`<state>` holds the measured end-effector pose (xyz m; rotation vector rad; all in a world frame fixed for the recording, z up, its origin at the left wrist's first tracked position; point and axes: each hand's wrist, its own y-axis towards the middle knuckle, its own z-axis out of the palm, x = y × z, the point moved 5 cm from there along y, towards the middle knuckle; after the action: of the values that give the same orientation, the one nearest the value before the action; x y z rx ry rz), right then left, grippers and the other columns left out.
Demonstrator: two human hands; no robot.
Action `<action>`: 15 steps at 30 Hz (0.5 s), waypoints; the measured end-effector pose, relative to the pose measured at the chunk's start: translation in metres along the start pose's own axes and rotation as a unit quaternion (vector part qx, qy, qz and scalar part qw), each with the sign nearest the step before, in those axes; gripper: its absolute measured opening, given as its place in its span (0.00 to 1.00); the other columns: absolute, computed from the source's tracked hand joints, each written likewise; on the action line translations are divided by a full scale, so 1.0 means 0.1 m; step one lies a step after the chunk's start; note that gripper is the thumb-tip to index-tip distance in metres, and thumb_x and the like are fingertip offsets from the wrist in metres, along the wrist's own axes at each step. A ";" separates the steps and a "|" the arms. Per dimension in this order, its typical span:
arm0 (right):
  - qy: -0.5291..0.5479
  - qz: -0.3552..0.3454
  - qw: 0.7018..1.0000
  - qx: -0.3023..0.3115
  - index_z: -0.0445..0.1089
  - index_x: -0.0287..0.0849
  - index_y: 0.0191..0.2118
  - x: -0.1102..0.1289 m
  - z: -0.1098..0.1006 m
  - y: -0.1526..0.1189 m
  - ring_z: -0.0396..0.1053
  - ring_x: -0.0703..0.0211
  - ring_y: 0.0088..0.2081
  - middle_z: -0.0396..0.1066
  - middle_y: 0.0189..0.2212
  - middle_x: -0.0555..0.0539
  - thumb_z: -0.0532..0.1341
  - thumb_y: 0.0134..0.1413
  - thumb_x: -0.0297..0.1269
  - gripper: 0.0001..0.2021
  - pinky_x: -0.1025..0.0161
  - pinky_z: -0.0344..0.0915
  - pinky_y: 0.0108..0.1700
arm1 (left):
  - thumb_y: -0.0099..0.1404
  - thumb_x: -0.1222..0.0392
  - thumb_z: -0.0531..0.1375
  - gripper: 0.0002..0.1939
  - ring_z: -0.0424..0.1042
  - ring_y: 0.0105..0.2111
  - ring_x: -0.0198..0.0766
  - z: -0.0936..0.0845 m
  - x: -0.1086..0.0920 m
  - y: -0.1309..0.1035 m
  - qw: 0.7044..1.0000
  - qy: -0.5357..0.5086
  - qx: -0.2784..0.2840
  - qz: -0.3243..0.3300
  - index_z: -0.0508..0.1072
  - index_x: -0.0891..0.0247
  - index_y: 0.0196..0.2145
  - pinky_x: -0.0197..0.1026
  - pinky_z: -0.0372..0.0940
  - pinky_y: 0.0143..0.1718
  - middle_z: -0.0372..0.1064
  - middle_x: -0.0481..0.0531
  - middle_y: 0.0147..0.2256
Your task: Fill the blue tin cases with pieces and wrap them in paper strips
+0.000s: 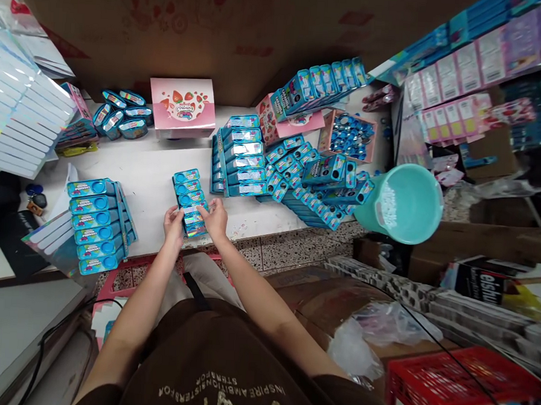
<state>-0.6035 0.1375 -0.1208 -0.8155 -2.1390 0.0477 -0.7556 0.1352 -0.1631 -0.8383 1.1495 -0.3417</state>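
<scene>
A short row of small blue candy boxes (pixel 190 192) lies at the front of the white table, between my hands. My left hand (pixel 174 224) grips the left side of the row near its close end. From the right, my right hand (pixel 215 219) holds the same end, its thumb over the boxes' upper faces. To the left stands a stack of blue boxes with round windows (pixel 92 220). A larger block of banded blue boxes (pixel 241 155) sits just right of the row.
A pink strawberry-printed carton (pixel 182 107) stands at the back. Loose blue boxes (pixel 294 167) pile up on the right, near a tray of blue-wrapped candies (pixel 350 134). A turquoise bucket (pixel 409 204) stands at the table's right end. A red crate (pixel 460 382) is at lower right.
</scene>
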 end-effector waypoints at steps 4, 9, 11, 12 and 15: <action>0.048 0.029 0.998 0.014 0.59 0.44 0.29 -0.11 0.08 0.02 0.53 0.66 0.18 0.52 0.15 0.61 0.63 0.42 0.46 0.14 0.68 0.52 0.25 | 0.58 0.51 0.59 0.22 0.70 0.29 0.33 0.08 0.20 -0.06 0.996 -0.022 -0.039 -0.081 0.62 0.62 0.47 0.38 0.65 0.34 0.68 0.49 0.32; 0.066 0.031 0.997 0.006 0.59 0.44 0.28 -0.14 0.10 -0.03 0.56 0.65 0.19 0.54 0.16 0.60 0.62 0.41 0.47 0.15 0.68 0.54 0.27 | 0.55 0.59 0.62 0.17 0.67 0.29 0.32 -0.08 -0.04 -0.39 0.991 0.110 -0.066 0.024 0.67 0.65 0.42 0.37 0.62 0.36 0.65 0.50 0.31; 0.077 0.005 0.997 -0.016 0.61 0.42 0.32 -0.05 0.06 -0.11 0.59 0.63 0.22 0.58 0.18 0.57 0.60 0.45 0.48 0.15 0.66 0.57 0.29 | 0.52 0.62 0.64 0.12 0.66 0.31 0.34 -0.27 -0.30 -0.70 0.981 0.161 -0.033 0.107 0.70 0.64 0.36 0.38 0.61 0.39 0.64 0.50 0.32; 0.087 -0.016 0.996 -0.024 0.62 0.41 0.35 0.01 0.03 -0.17 0.61 0.62 0.23 0.60 0.20 0.55 0.58 0.48 0.48 0.15 0.66 0.58 0.30 | 0.53 0.62 0.62 0.09 0.66 0.33 0.36 -0.37 -0.49 -0.89 0.957 0.224 0.013 0.187 0.71 0.63 0.34 0.40 0.61 0.41 0.65 0.51 0.32; 0.107 -0.085 0.990 -0.019 0.63 0.40 0.38 0.22 -0.07 -0.41 0.64 0.59 0.28 0.65 0.27 0.49 0.54 0.53 0.49 0.16 0.63 0.61 0.35 | 0.56 0.60 0.60 0.06 0.64 0.42 0.43 -0.86 -1.16 -1.42 0.826 0.373 -0.033 0.421 0.71 0.61 0.33 0.46 0.56 0.50 0.66 0.55 0.36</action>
<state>-0.6300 0.1161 -0.0889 -0.6264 -2.0016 -0.1630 -0.8558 0.0803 0.0045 -0.1511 2.1492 0.1444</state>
